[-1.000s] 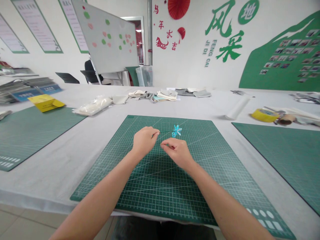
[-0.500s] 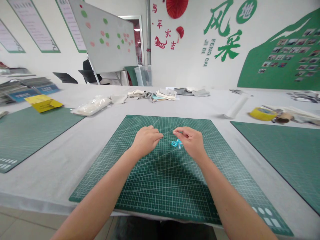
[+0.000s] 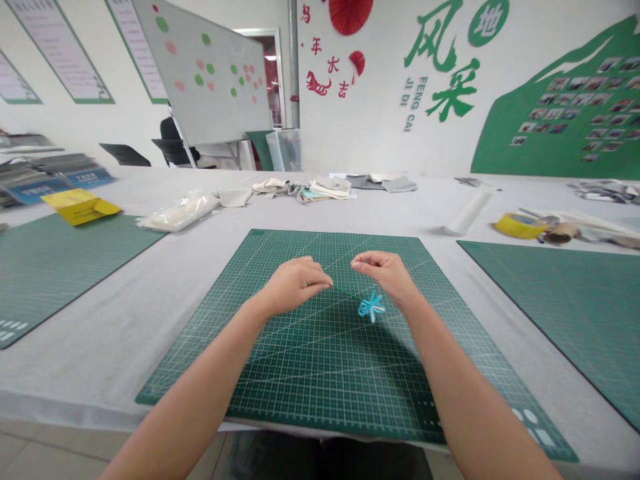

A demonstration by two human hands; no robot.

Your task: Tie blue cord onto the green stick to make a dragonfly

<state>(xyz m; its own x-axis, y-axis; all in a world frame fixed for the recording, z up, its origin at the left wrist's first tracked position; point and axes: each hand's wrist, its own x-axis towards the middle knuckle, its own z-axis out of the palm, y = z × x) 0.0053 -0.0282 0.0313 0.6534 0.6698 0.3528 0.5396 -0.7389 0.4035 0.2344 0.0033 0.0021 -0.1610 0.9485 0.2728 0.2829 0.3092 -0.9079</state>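
Observation:
My left hand [image 3: 299, 283] is closed, its fingertips pinching the end of a thin green stem [image 3: 347, 292]. At the stem's other end is a small bright-blue flower-like piece [image 3: 371, 307] with looped and pointed, white-flecked petals, held out over the green cutting mat [image 3: 320, 373]. My right hand [image 3: 385, 272] is up and to the right of the flower, thumb and forefinger pressed together. Whether anything fine sits in that pinch is too small to tell. A gap separates the two hands.
Two more cutting mats lie at left [image 3: 65, 267] and right [image 3: 560, 300]. Behind are a yellow paper box [image 3: 83, 207], a plastic-wrapped bundle [image 3: 180, 210], folded cloth pieces [image 3: 327, 189], a white roll [image 3: 470, 210] and a yellow tape roll [image 3: 521, 226].
The blue flower has swung down and right, toward my right wrist, and more of its stem shows. My left hand has shifted slightly right; my right fingertips have risen a little.

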